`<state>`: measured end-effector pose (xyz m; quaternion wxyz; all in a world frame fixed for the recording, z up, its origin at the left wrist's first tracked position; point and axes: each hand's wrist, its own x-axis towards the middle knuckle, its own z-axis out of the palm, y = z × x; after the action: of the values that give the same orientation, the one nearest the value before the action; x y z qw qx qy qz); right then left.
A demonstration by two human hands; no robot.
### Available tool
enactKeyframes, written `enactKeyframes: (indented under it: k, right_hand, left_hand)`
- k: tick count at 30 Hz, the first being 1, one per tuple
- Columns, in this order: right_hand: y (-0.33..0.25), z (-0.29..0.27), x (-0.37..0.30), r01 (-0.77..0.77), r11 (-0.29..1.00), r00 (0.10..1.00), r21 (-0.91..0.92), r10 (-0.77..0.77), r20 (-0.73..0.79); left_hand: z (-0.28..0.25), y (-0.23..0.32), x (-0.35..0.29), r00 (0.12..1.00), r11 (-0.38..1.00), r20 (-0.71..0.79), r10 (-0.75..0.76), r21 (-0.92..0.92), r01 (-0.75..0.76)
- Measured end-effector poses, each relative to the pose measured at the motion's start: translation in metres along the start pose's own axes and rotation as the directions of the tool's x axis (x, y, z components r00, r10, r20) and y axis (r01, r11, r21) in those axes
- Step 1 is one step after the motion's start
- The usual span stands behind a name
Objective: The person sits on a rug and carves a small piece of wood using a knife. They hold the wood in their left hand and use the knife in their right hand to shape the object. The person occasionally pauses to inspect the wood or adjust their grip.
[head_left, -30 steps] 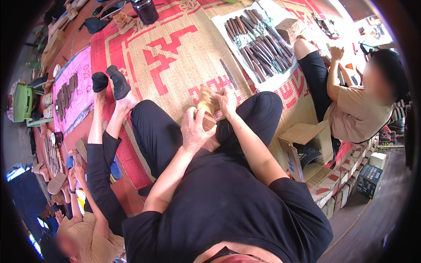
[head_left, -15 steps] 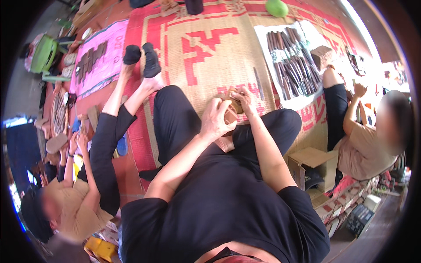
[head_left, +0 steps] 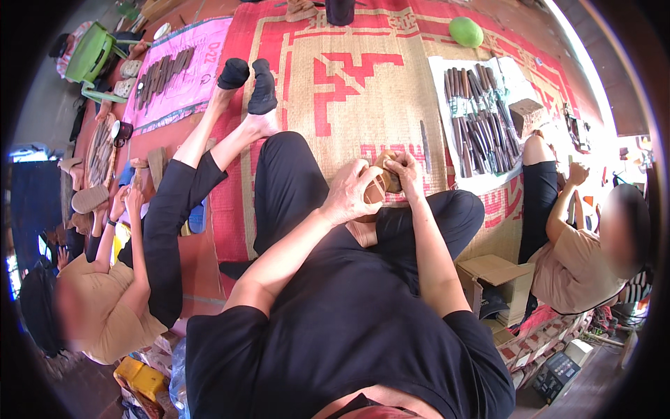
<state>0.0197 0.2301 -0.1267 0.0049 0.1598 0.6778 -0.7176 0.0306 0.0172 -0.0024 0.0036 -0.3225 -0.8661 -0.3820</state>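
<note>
Above my folded legs, my left hand (head_left: 349, 190) is closed around a small rounded brown piece (head_left: 375, 191), which looks like carved wood with pale lines on its face. My right hand (head_left: 407, 173) is closed at its far right side, fingertips pinched at the top. Whether the right fingers hold a separate small item or the piece itself is hidden. A slim dark tool (head_left: 425, 145) lies on the woven mat (head_left: 377, 98) just beyond my right hand. To the right, several dark-handled carving tools (head_left: 480, 126) lie in rows on a white sheet (head_left: 441, 70).
An open cardboard box (head_left: 497, 279) stands by my right knee. Co-workers sit left (head_left: 105, 300) and right (head_left: 576, 269), the left one's legs stretched onto the mat. A pink sheet (head_left: 202, 42) bears more tools. A green round object (head_left: 466, 32) and a wooden block (head_left: 527, 115) lie farther off.
The whole view has shifted, so the mat and tools appear lower and farther right. Both hands stay on the brown piece, with only slight finger movement.
</note>
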Motion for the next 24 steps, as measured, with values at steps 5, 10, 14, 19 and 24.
enactKeyframes:
  k: [5, 10, 14, 19, 24]
  right_hand:
    - [-0.005, -0.011, 0.002, 0.002, 0.999, 0.999, -0.048, 0.000, 0.040]
    - [-0.006, -0.005, -0.002, 0.014, 0.987, 0.999, 0.163, -0.006, -0.048]
    - [-0.013, 0.020, -0.013, 0.143, 0.988, 0.984, 0.059, -0.135, -0.117]
    - [0.002, 0.022, -0.011, 0.221, 0.973, 0.956, -0.065, -0.230, -0.184]
    - [0.017, -0.002, 0.007, -0.013, 0.984, 0.956, 0.179, 0.065, -0.285]
  left_hand:
    - [-0.001, -0.006, -0.002, 1.000, 1.000, 0.012, -0.005, -0.016, 0.005]
    - [-0.004, -0.013, -0.005, 0.999, 0.998, 0.015, 0.028, -0.054, -0.027]
    - [-0.003, -0.007, -0.010, 1.000, 0.998, -0.028, 0.000, -0.058, -0.002]
    - [0.008, 0.009, -0.008, 0.996, 1.000, -0.083, 0.019, -0.004, -0.019]
    - [0.011, 0.008, 0.000, 0.999, 1.000, -0.031, 0.014, 0.013, -0.013]
